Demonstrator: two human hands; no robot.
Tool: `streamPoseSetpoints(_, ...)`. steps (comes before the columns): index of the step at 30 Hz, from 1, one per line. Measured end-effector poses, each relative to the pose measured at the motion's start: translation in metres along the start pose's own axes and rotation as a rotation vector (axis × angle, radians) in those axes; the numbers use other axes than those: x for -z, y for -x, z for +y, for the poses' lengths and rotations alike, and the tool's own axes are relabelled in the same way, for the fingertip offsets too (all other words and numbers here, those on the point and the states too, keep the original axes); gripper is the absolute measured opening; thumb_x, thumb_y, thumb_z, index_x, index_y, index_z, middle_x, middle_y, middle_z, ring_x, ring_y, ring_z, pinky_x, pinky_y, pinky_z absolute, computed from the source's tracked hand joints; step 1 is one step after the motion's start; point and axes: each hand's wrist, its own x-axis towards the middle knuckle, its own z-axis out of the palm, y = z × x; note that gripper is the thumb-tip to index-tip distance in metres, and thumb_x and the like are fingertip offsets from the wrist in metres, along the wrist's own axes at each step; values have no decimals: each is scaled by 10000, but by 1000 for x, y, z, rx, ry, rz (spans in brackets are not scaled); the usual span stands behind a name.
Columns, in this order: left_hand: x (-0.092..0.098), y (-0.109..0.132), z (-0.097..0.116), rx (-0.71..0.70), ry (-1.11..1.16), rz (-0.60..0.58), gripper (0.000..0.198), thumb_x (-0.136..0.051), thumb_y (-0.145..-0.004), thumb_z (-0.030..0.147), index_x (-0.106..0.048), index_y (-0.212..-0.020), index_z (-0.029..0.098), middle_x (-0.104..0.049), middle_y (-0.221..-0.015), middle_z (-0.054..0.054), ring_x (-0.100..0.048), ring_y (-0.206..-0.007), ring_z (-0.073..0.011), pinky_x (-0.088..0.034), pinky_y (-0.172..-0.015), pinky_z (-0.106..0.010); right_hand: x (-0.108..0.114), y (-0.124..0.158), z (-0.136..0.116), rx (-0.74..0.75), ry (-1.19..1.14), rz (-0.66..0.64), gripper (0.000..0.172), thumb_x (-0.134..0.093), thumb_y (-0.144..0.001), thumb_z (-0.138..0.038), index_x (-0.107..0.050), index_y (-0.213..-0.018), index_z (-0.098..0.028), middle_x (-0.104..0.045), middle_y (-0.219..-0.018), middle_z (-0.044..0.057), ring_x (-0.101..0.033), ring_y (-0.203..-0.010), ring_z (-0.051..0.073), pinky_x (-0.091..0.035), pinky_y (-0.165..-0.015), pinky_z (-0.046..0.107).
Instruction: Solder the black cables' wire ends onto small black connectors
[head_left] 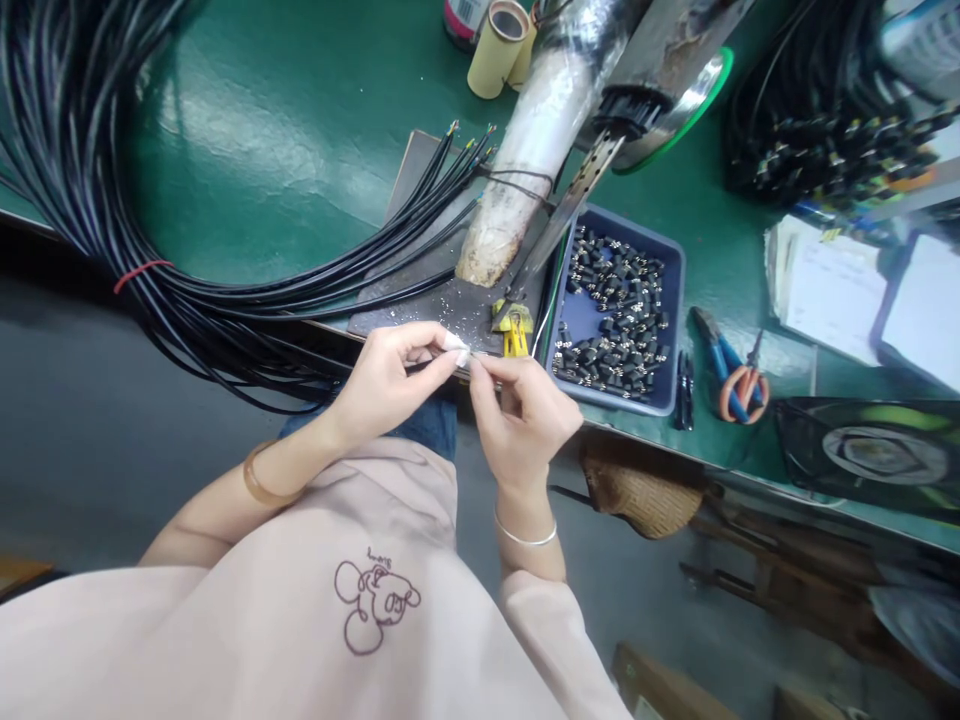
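My left hand [397,375] is closed, thumb against index finger, with white wrapping on a fingertip. My right hand [521,405] is pinched too, its fingertips almost touching those of my left hand. Whatever lies between the fingertips is too small to make out. Both hands are at the front edge of a grey board [375,318]. A yellow clip-like piece [515,335] sits just beyond them. Black cables [300,290] run from the left over the board, their stripped ends showing coloured wires. Right of my hands, a blue tray [677,300] holds many small black connectors [619,350].
A white-wrapped tube [525,150] and a metal arm [555,225] slant down above the board. Yellow spools [495,50] stand behind. To the right are pliers [720,350], orange-handled scissors [744,390], papers [832,285], a black fan-like device [877,455] and more cables [795,110].
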Motion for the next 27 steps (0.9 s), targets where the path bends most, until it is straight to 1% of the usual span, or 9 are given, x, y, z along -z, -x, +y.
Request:
streamPoseSetpoints(2,3,-2,3,120,146,-50,159,-678,-870,257,-652,-767,138,-670,-710,-20,-579,-626,-103,-508,-622,-213,2,2,4,-72,-42,34,102,-664,-964,-312,-735,-941,-243,-671,-667,-36,-454,-447,82,-353,-457,247)
streamPoseSetpoints(4,5,-4,7,163,197,-74,155,-706,-840,256,-657,-752,138,-658,-693,-11,-560,-616,-95,-505,-621,-208,8,0,7,-185,-97,14,159,-661,-960,-372,-736,-989,-236,-648,-638,-47,-422,-426,84,-328,-431,243)
streamPoseSetpoints(7,8,-6,10,187,219,-93,154,-737,-807,243,-659,-726,137,-639,-676,1,-535,-599,-83,-481,-594,-195,17,-7,8,-296,-192,-164,208,-660,-947,-369,-701,-816,-212,-620,-587,-48,-432,-430,81,-336,-440,231)
streamPoseSetpoints(9,10,-8,10,229,240,-142,173,-751,-800,253,-665,-707,135,-625,-652,6,-517,-581,-77,-454,-561,-188,20,-11,7,-337,-244,-253,269,-645,-949,-360,-651,-727,-208,-589,-551,-53,-426,-428,78,-336,-444,225)
streamPoseSetpoints(12,14,-12,7,279,288,-240,197,-777,-796,282,-696,-699,130,-633,-641,0,-512,-577,-74,-439,-543,-183,20,-13,6,-360,-290,-283,267,-636,-951,-379,-642,-745,-210,-570,-546,-55,-432,-436,83,-334,-447,229)
streamPoseSetpoints(14,15,-14,6,282,322,-265,207,-799,-788,300,-718,-709,127,-660,-661,-14,-530,-591,-78,-451,-551,-184,19,-13,7,-360,-301,-292,239,-636,-954,-381,-660,-788,-211,-601,-580,-46,-465,-457,92,-349,-459,234)
streamPoseSetpoints(19,12,-17,7,288,358,-248,213,-821,-756,273,-692,-665,130,-616,-598,7,-510,-541,-69,-427,-512,-180,18,-13,11,-345,-311,-309,181,-643,-956,-347,-697,-842,-215,-649,-649,-35,-511,-496,95,-363,-469,230)
streamPoseSetpoints(24,8,-17,11,283,284,-203,190,-772,-750,240,-655,-643,134,-564,-564,24,-460,-512,-59,-382,-475,-171,19,-14,12,-347,-287,-313,226,-629,-966,-384,-696,-834,-212,-658,-654,-22,-524,-504,104,-369,-467,237)
streamPoseSetpoints(27,8,-17,11,269,252,-220,160,-746,-746,228,-670,-641,134,-558,-561,28,-463,-514,-60,-378,-486,-177,20,-14,14,-363,-303,-324,230,-634,-964,-402,-709,-855,-213,-661,-664,-19,-529,-513,106,-375,-472,239)
